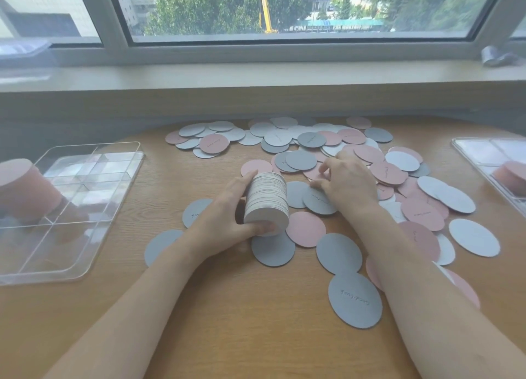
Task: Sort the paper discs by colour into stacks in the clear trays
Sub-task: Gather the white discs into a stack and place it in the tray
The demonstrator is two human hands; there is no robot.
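My left hand grips a thick stack of white discs, held on its side just above the table. My right hand rests on the scattered pile with its fingers curled over a pink disc; whether it holds that disc is unclear. Loose pink, grey and white discs cover the table's middle and right. A clear tray with dividers lies at the left and holds a pink stack. Another clear tray at the right edge holds a second pink stack.
The wooden table runs up to a window sill at the back. A small grey object lies on the sill at the right. Grey discs lie between my forearms near the front.
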